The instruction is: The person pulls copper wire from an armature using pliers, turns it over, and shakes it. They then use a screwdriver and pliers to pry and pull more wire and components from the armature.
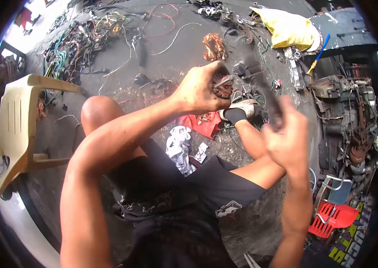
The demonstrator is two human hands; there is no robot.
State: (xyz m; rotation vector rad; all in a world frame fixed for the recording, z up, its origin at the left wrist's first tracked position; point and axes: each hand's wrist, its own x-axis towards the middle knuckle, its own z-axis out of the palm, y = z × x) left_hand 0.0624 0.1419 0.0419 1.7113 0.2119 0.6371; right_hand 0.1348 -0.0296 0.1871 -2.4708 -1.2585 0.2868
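Note:
My left hand [201, 87] is closed round a dark, round part with reddish copper windings [223, 90]; a short metal shaft sticks out of it. To the right, my right hand [287, 138] grips the handle of a dark tool [270, 100], perhaps a hammer. Motion smears both the tool and the hand, and the tool's head is too blurred to make out. The tool is raised beside the wound part, apart from it. Beneath my left hand lie a red cloth [204, 125] and my shoe [245, 107].
Tangled wires [86, 49] cover the floor at upper left. A copper bundle [214, 47] lies ahead. A beige plastic chair [17, 111] stands left. A yellow sack [287, 29] is at upper right, above machinery [345, 120] and a red plastic chair [334, 219].

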